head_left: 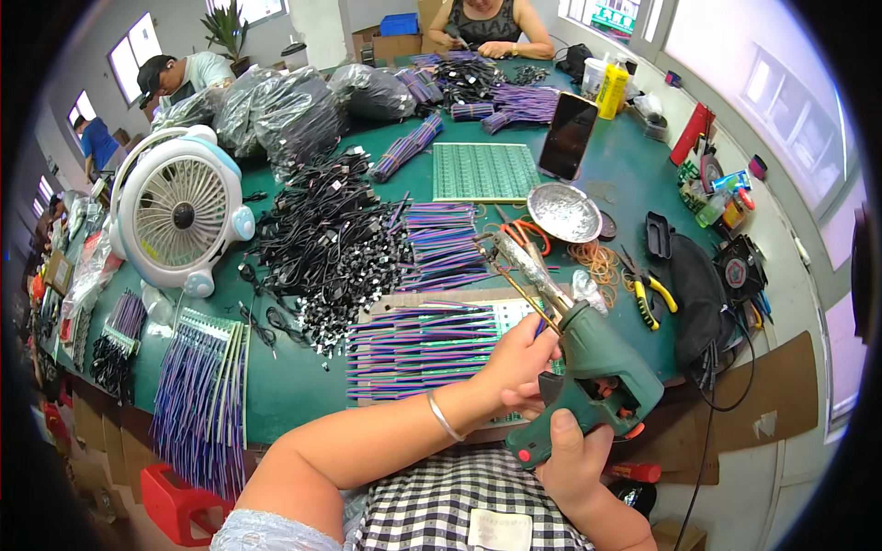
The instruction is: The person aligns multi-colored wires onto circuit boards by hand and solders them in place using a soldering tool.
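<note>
My right hand (pixel 577 459) is wrapped round the handle of a green soldering gun (pixel 602 354), whose long metal tip points up and to the left. Close against the gun's front, my left hand (pixel 525 363) is closed, its fingers pinching a thin blue-purple wire (pixel 540 327). Below my left forearm and beyond it lies a green circuit board panel (pixel 512 320) on cardboard, with rows of blue, purple and dark wires (pixel 418 344) laid across it. More such wires (pixel 446 241) lie just behind the panel. The exact tip of the held wire is hard to make out.
A heap of black cables (pixel 322 239) and a white fan (pixel 182 211) stand left. Behind are a green board panel (pixel 485 172), a phone (pixel 568 138) and a metal bowl (pixel 564 213). Yellow-handled pliers (pixel 652 298) lie right. A co-worker (pixel 487 28) sits opposite.
</note>
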Demonstrator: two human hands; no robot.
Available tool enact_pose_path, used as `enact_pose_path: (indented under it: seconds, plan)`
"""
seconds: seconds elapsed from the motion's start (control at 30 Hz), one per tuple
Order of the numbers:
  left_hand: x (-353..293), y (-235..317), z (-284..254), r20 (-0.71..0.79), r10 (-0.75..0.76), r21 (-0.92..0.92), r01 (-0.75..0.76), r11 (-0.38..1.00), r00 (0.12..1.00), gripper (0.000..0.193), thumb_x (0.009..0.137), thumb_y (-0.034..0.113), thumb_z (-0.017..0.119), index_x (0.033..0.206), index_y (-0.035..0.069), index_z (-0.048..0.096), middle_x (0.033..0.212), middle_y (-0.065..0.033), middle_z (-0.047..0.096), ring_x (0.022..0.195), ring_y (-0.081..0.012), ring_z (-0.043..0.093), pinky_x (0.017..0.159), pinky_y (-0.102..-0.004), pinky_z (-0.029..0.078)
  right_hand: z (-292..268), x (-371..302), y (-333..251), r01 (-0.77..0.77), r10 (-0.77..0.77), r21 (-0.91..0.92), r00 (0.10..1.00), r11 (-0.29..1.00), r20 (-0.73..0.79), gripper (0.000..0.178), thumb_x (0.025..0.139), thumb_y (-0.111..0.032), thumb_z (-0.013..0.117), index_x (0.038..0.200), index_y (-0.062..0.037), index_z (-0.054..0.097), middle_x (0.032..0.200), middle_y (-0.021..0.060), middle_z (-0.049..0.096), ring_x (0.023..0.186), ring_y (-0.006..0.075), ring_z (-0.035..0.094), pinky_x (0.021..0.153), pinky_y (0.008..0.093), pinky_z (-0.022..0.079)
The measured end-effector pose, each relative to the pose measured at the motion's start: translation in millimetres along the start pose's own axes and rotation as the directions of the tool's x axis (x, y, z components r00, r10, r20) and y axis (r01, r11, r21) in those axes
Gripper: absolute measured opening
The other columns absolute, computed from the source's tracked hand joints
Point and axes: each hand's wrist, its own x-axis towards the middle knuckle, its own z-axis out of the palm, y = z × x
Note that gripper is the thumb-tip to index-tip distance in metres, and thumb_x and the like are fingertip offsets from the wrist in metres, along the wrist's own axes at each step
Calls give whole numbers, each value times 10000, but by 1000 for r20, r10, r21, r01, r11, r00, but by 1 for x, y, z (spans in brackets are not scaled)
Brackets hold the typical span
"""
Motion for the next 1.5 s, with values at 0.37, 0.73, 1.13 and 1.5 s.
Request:
enact_pose_path:
  seconds: [0.37, 0.73, 1.13, 1.5]
  plan:
    - [-7, 15, -10, 200, 170, 384, -236, 893, 965, 286, 951, 182, 464, 1199, 40, 481, 1134, -71, 527, 1077, -144, 496, 894, -282, 437, 5, 4, 8, -14, 12, 16, 991, 1000, 136, 320, 908, -44, 487, 1194, 69, 399, 1083, 168, 574, 1000, 256, 622, 864, 344, 492]
    - [60, -50, -21, 170, 302, -316, -238, 918, 938, 153, 943, 137, 499, 1082, 76, 522, 951, 5, 549, 840, -97, 525, 745, -255, 459, -8, -5, 26, -33, 29, -524, 999, 851, -16, 264, 921, -199, 488, 975, 46, 569, 864, 131, 621, 735, 209, 580, 633, 328, 465]
    - [37, -53, -46, 241, 471, -216, -426, 878, 848, 530, 930, 374, 518, 1352, 110, 335, 1105, 20, 531, 956, -69, 534, 793, -264, 460, 3, 7, 18, 0, -43, -718, 998, 696, -42, 417, 891, -322, 551, 879, 91, 603, 814, 175, 623, 658, 248, 552, 606, 374, 463]
    - [2, 30, -65, -144, 607, 81, -602, 795, 782, 177, 982, 229, 420, 1095, 101, 469, 715, 7, 446, 624, -80, 431, 570, -212, 372, -29, 22, 32, 379, -367, -167, 925, 910, 96, 337, 935, -261, 447, 999, 57, 541, 858, 177, 603, 656, 192, 547, 826, 406, 446]
